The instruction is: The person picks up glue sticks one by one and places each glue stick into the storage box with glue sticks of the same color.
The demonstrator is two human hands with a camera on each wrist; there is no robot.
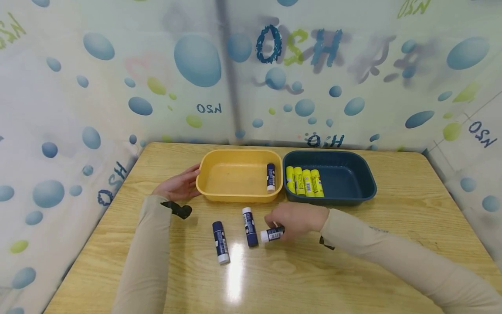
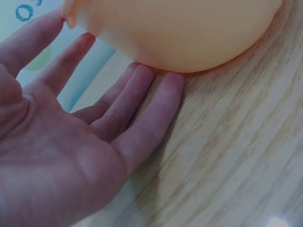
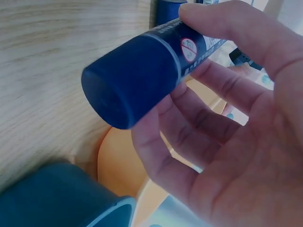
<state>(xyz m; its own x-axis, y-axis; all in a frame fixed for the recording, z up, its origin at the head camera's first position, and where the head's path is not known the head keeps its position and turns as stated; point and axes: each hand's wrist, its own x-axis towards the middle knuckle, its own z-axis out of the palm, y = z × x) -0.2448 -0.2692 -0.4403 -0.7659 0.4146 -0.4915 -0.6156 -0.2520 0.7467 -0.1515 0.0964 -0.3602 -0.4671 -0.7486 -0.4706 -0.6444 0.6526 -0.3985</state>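
Observation:
My right hand (image 1: 300,218) holds a dark blue glue stick (image 3: 137,75) between thumb and fingers, just above the table in front of the trays. Its white end (image 1: 265,236) points left in the head view. With extended fingers (image 2: 156,106), my left hand (image 1: 179,185) touches the outer left side of the yellow tray (image 1: 227,197). One blue glue stick (image 1: 271,177) stands against the right inside of that tray. On the table lie two more blue glue sticks, one close to my right hand (image 1: 250,227) and another farther left (image 1: 221,243).
A dark blue tray (image 1: 345,183) sits right beside the yellow one, with several yellow glue sticks (image 1: 299,181) lined up at its left side. Both stand on a wooden table (image 1: 408,209). Behind it hangs a dotted curtain (image 1: 243,96).

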